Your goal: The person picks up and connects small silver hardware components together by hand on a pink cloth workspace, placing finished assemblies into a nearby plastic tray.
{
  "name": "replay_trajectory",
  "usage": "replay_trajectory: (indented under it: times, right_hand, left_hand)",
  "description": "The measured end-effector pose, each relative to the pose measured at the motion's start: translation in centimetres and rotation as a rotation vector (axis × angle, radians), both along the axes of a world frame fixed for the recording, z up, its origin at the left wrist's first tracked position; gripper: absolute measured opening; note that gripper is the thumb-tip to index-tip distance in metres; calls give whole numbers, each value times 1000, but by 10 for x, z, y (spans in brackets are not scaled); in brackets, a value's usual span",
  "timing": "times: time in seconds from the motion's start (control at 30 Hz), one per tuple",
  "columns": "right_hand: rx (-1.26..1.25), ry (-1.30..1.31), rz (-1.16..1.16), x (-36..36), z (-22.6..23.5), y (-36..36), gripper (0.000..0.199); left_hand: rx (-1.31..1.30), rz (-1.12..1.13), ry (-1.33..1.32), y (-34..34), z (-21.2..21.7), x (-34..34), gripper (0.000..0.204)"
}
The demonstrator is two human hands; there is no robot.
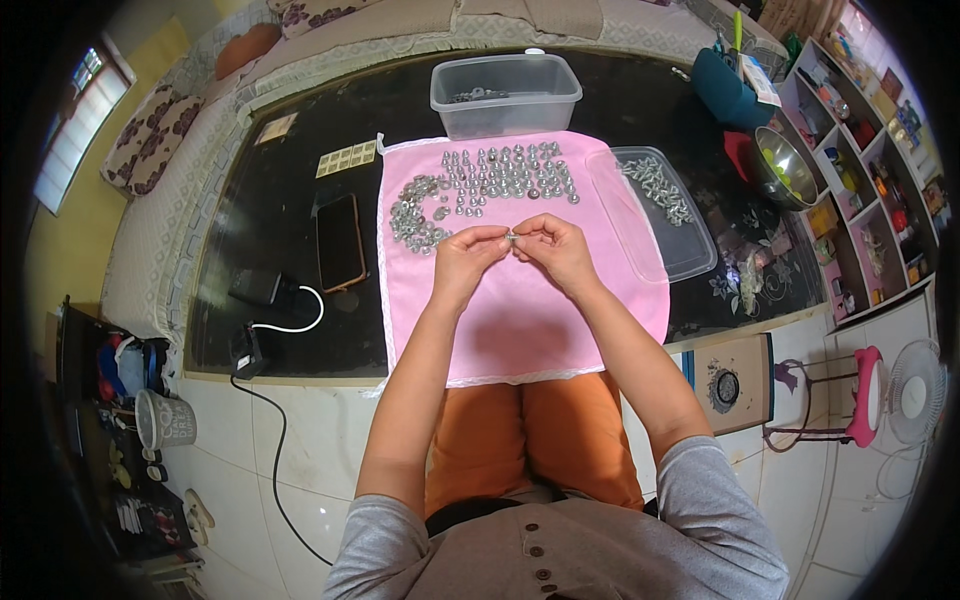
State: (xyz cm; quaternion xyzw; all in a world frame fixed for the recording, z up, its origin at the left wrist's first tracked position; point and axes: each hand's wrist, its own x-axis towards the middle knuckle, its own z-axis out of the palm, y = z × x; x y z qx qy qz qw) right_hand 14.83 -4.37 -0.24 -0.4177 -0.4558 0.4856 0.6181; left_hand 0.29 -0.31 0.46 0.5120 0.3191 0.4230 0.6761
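Over the pink cloth, my left hand and my right hand meet fingertip to fingertip. Between them they pinch a small silvery metal fastener; its exact shape is mostly covered by the fingers. Beyond my hands, many small cone-shaped metal pieces stand upright in rows. Left of these rows, round washer-like metal pieces lie in a loose curved heap. To the right, a shallow clear plastic tray contains a pile of silvery screws.
A clear plastic tub with dark pieces inside stands behind the cloth. A clear lid overlaps the cloth's right side. Leftward lie a phone, a charger with white cable and a pale card. A metal bowl sits far right.
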Motion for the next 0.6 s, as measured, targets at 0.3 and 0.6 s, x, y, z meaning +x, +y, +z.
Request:
replay_trajectory:
  times: [0.3,0.6]
  right_hand:
    - [-84,-32,18,1,1,1,10]
    - [-96,65,25,0,4,0,11]
  left_hand:
    - [43,15,-6,2,-4,0,17]
    - [66,24,11,1,-2,1,15]
